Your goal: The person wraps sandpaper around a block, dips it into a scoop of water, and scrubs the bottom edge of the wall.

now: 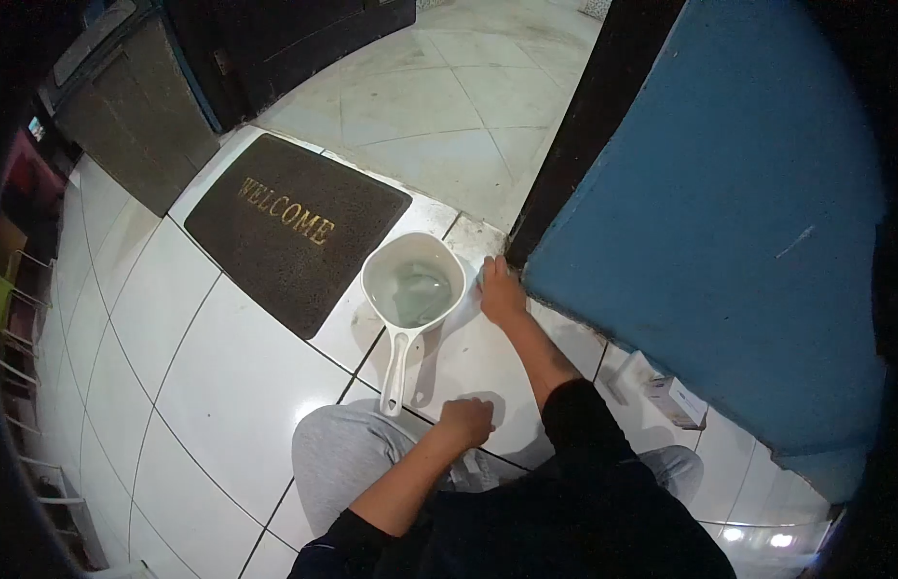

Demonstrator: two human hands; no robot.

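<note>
While the white scoop (380, 278) is set on the tiled floor (189, 357) between the doormat (285, 261) and the right hand (499, 292), its handle (395, 369) is turned to the near side, so that its long axis is laid from far to near with a slight lean to the left. The bowl is placed just left of the right hand; the handle's end is found left of the left hand (466, 422) and slightly farther off, with a gap between. The right hand's fingers are partly stretched, near the foot of the dark door frame (584, 135); whether anything is pinched beneath them cannot be told. The left hand's fingers are curled in, and whatever may be held there is hidden. In the bowl, liquid (451, 278) seems to be contained, with a pale, cloth-like thing (417, 294) lying in it. At the right, a small box (677, 400) is seen near the blue wall (719, 222).
</note>
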